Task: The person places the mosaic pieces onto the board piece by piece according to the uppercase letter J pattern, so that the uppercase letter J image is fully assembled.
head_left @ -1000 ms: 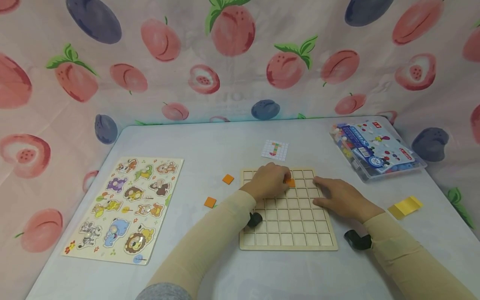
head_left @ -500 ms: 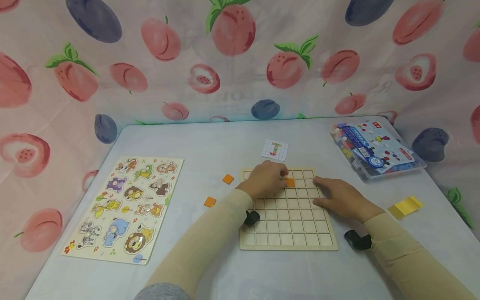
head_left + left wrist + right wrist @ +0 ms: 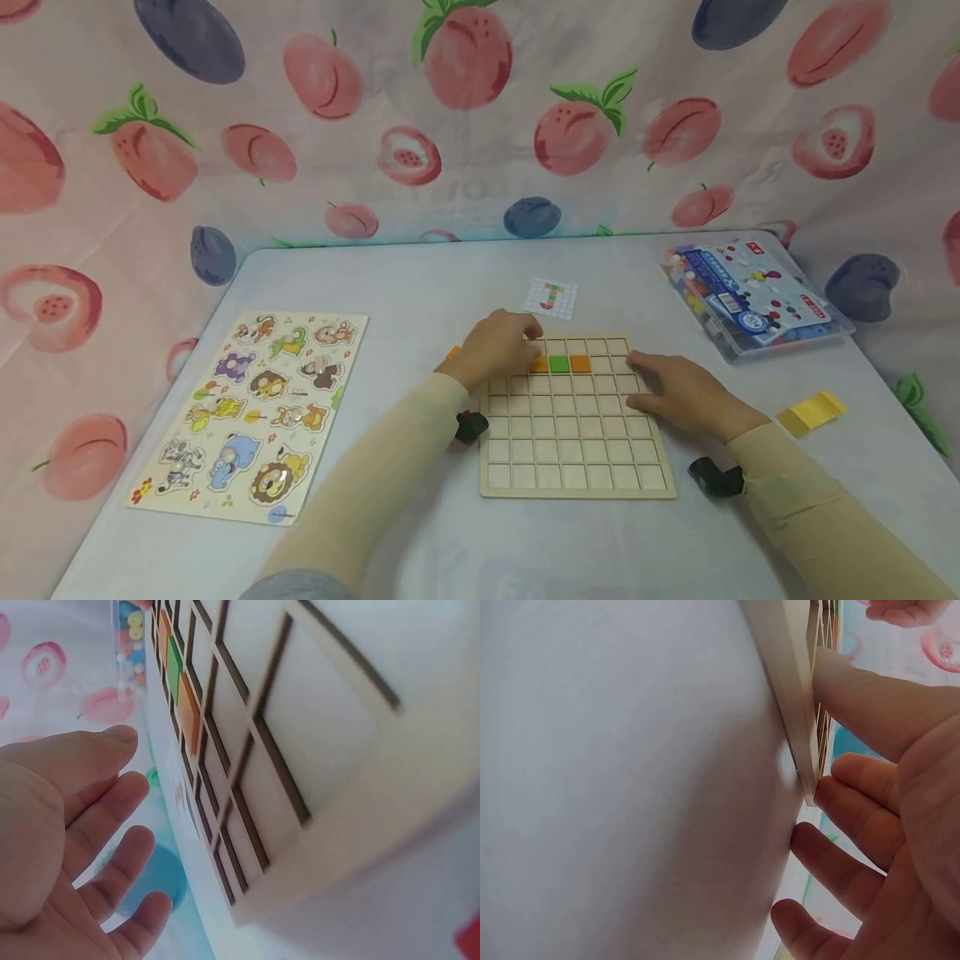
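Observation:
My left hand [image 3: 495, 346] hovers over the upper left of a wooden grid board [image 3: 577, 492], fingers loosely bent. In the left wrist view nothing sits between its thumb and fingers. Beside the fingertips, three square tiles lie in a row in the grid: an orange tile [image 3: 540, 364], a green tile [image 3: 559, 363] and another orange tile [image 3: 581, 363]. My right hand [image 3: 686, 396] rests at the board's right edge, its thumb and fingertips touching the side. An orange tile [image 3: 453, 352] on the table is partly hidden by the left hand.
Behind the board lies a small pattern card [image 3: 551, 298]. An animal puzzle board [image 3: 247, 417] is on the left. At back right stands a clear box of coloured pieces [image 3: 757, 292], with a folded yellow paper [image 3: 812, 414] nearer. A fruit-print cloth [image 3: 465, 150] hangs behind the table.
My left hand has let go of the right-hand orange tile and moved left, uncovering the row of three tiles. The forearm now covers a loose orange tile. My right hand has stayed still.

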Motion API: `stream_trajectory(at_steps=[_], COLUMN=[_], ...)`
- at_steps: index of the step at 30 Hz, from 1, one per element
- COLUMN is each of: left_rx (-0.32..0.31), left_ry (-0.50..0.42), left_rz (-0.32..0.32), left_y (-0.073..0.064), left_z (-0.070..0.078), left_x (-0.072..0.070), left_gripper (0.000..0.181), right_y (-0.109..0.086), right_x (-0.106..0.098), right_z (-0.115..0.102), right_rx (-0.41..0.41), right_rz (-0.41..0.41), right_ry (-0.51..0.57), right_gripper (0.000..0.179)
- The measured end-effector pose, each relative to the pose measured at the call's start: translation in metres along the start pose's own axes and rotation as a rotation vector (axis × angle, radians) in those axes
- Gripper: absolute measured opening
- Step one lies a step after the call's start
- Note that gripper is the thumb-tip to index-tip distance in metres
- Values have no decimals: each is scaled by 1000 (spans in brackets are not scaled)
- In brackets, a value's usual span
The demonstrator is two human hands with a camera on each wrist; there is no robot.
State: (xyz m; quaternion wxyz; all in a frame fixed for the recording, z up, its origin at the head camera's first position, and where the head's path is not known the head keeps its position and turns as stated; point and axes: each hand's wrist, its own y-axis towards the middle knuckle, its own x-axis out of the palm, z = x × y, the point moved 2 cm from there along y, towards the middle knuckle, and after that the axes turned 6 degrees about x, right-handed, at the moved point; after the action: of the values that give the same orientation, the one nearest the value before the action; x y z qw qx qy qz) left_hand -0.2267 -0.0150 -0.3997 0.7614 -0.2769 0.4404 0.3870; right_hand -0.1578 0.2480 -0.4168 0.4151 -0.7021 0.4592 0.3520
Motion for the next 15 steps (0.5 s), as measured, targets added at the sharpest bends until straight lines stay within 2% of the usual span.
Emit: stream_trajectory(at_steps=[5,15], left_rx=[-39,-82], left_ry=[-13,17], left_rz=[-4,24], left_y=[-6,-20], left_z=[-9,-24], left_x=[-3,-11], left_gripper=[28,27], right_y=[0,-1], right_x=[0,-1], right_z=[0,-1], right_rx=[1,6], right_rz=[1,-3], right_ry=[2,0], right_gripper=[71,71])
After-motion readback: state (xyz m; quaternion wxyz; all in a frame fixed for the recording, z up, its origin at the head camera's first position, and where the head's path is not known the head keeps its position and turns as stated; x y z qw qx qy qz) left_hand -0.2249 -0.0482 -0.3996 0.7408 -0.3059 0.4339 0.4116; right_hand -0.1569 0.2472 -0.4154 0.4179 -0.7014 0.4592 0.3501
